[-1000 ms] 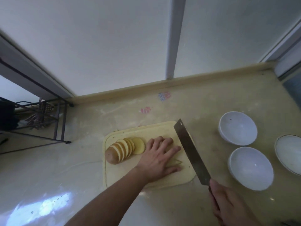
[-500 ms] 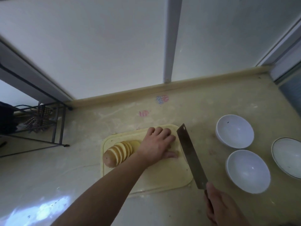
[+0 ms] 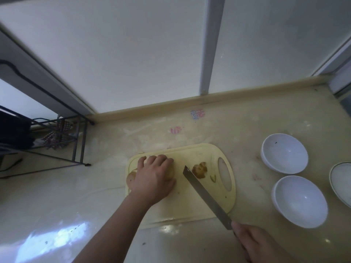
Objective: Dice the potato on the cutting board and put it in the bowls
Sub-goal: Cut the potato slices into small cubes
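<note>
Looking down, I see a pale glossy counter (image 3: 190, 243) that runs back to a raised lip under frosted panels (image 3: 133, 54) split by a white post (image 3: 210, 44). A black wire rack (image 3: 57, 141) with a checked cloth stands at the far left, and two small coloured marks sit on the counter behind the board (image 3: 190, 202).

The board lies mid-counter, its handle slot toward the bowls. My left hand (image 3: 152, 179) lies curled over the potato (image 3: 131, 179) at the board's left end; the fingers wrap it, and only the brown end and a bit by the knuckles show. My right hand (image 3: 260, 243) grips the knife (image 3: 205, 194) handle at the bottom edge, off the board's near right corner, with the blade slanting up across the board, its tip just beside a brown scrap pile (image 3: 199, 169).

Three white bowls stand to the right, apart from the board: far (image 3: 284, 152), near (image 3: 300, 202), and one cut by the frame edge (image 3: 341, 179). Open counter lies left of the board and along the near edge.
</note>
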`<state>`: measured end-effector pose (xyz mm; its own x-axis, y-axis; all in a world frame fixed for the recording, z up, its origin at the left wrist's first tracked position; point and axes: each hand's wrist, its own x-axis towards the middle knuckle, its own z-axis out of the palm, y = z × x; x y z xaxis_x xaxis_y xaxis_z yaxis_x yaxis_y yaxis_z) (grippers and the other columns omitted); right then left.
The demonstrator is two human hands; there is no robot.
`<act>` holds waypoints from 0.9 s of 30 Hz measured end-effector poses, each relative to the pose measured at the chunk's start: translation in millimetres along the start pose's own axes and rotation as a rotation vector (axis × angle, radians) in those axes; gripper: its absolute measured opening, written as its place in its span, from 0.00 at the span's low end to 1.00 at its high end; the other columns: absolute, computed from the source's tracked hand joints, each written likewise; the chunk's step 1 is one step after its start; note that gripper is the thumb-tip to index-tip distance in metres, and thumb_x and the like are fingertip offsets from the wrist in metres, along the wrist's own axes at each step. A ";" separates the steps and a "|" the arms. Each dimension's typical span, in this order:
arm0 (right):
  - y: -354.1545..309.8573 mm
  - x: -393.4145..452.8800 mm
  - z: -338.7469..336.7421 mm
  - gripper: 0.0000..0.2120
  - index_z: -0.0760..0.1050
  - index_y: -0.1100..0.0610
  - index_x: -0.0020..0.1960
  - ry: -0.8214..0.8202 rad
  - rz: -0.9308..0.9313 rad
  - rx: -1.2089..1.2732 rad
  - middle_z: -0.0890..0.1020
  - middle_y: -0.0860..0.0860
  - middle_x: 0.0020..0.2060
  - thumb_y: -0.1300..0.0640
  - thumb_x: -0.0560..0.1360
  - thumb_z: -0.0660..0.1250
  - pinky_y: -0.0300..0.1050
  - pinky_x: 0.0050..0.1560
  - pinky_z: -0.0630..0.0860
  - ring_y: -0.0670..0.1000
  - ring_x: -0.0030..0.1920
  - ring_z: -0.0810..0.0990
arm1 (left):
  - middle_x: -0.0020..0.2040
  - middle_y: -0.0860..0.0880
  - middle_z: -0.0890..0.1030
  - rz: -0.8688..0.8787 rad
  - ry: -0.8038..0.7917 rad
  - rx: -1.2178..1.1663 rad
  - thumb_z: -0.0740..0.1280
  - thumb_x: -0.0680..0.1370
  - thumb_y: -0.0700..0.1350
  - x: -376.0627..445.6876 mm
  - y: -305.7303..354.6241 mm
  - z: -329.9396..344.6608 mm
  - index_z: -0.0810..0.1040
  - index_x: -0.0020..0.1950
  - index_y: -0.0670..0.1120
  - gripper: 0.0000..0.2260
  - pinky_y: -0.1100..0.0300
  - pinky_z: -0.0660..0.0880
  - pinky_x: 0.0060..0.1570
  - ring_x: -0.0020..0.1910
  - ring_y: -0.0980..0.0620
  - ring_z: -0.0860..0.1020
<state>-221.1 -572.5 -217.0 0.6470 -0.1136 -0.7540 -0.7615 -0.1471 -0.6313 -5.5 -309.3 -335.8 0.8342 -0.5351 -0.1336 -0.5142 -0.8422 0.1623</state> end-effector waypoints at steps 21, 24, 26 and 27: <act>18.0 72.3 43.0 0.48 0.72 0.66 0.39 0.061 0.041 0.032 0.73 0.55 0.31 0.17 0.63 0.58 0.47 0.38 0.68 0.54 0.33 0.73 | 0.62 0.53 0.71 0.088 0.103 -0.504 0.74 0.73 0.52 -26.6 32.6 10.4 0.74 0.59 0.47 0.19 0.69 0.74 0.55 0.57 0.57 0.72; 33.1 70.2 43.6 0.55 0.76 0.62 0.41 0.103 0.024 -0.041 0.80 0.59 0.32 0.10 0.49 0.55 0.51 0.42 0.77 0.58 0.36 0.80 | 0.62 0.49 0.75 0.167 0.164 -0.411 0.73 0.74 0.51 -46.4 35.7 30.5 0.76 0.60 0.45 0.19 0.55 0.76 0.60 0.60 0.50 0.74; 33.1 66.0 45.0 0.51 0.77 0.56 0.39 0.114 0.002 -0.097 0.82 0.56 0.31 0.10 0.50 0.52 0.46 0.45 0.80 0.56 0.36 0.83 | 0.62 0.47 0.76 0.199 0.206 -0.374 0.73 0.75 0.50 -56.2 36.5 36.9 0.76 0.62 0.44 0.18 0.53 0.76 0.61 0.60 0.48 0.75; 25.8 62.2 46.1 0.45 0.78 0.53 0.38 0.116 -0.010 -0.124 0.82 0.54 0.29 0.11 0.55 0.54 0.43 0.42 0.78 0.53 0.33 0.81 | 0.62 0.45 0.76 0.192 0.232 -0.357 0.73 0.75 0.48 -58.6 36.3 39.0 0.77 0.63 0.43 0.18 0.53 0.76 0.60 0.59 0.47 0.76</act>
<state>-202.3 -538.1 -288.6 0.6604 -0.2231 -0.7170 -0.7487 -0.2681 -0.6062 -80.8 -311.0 -360.2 0.7740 -0.6157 0.1478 -0.5970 -0.6318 0.4944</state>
